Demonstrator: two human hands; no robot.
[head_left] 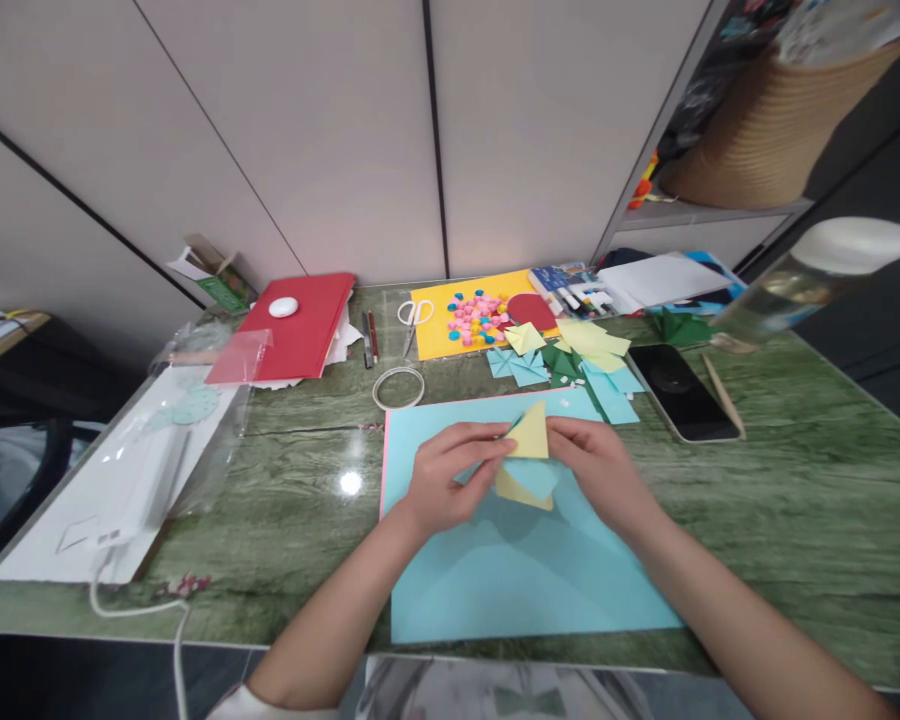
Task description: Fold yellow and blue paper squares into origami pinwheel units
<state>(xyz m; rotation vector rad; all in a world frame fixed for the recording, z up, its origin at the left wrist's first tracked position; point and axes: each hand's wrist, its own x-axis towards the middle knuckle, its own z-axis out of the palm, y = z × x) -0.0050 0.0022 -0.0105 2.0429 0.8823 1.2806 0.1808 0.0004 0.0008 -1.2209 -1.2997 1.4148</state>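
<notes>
Both my hands meet over a large light-blue sheet on the green table. My left hand pinches a small folded paper piece, yellow with a light-blue part, from the left. My right hand grips the same piece from the right, fingers closed on its edge. The piece is lifted a little above the sheet.
Behind the sheet lie folded yellow, blue and green paper shapes, a tape ring, scissors, pens, a yellow board with coloured beads, a red folder and a phone. A plastic sleeve lies left, a bottle right.
</notes>
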